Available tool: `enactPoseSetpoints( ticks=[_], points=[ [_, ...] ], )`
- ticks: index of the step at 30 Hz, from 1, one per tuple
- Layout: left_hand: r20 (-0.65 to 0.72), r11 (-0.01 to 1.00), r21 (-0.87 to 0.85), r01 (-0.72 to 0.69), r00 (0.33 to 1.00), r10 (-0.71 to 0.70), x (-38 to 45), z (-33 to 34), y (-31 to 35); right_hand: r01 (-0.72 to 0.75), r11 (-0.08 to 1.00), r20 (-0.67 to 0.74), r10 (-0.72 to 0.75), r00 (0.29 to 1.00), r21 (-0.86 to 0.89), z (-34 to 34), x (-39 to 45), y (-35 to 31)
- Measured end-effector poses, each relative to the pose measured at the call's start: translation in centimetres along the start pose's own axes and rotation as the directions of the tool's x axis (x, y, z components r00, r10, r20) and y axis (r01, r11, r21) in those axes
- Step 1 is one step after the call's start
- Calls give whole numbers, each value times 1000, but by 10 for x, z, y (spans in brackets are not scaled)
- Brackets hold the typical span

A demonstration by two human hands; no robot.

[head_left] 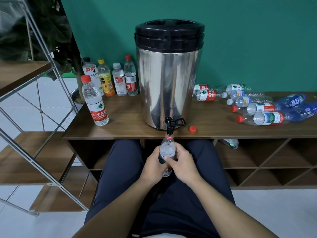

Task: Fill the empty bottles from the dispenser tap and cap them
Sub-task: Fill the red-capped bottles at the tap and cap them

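A steel dispenser (169, 79) with a black lid stands on the wooden table (130, 127). Its black tap (170, 125) juts over the front edge. Right under the tap an uncapped clear bottle (167, 148) stands upright, water inside it. My left hand (153, 166) grips the bottle from the left and my right hand (182, 164) grips it from the right, thumb across its label. A loose red cap (193, 129) lies on the table right of the tap. Several capped empty bottles (257, 107) lie on their sides at the right.
Upright capped bottles (111, 78) stand left of the dispenser, one with a red cap (95, 102) nearer the front. A metal-framed wooden shelf (34, 117) stands at the left. Open cubbies (265, 157) sit under the table. My knees are below the tap.
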State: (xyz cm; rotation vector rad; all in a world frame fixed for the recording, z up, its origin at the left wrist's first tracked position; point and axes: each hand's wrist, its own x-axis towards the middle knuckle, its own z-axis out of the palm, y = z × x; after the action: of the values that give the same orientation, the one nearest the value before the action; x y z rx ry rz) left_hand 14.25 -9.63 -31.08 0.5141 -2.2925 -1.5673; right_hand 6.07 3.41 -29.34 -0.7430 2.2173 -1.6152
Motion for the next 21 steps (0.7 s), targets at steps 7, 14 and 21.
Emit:
enactPoseSetpoints(
  ticks=[7,14,21],
  points=[
    [-8,1000,-12,-5,1000,5,1,1,0,11,1000,-6,-11,1000,-28,-1,-2,-5],
    [-19,1000,-8,-6,1000,5,2,2,1,13,1000,-22,-13,1000,-6,-2,-5,-10],
    [-18,1000,-22,8,1000,-9,2,2,0,5,1000,-45,-5,999,18,-3,-8,-18]
  ],
)
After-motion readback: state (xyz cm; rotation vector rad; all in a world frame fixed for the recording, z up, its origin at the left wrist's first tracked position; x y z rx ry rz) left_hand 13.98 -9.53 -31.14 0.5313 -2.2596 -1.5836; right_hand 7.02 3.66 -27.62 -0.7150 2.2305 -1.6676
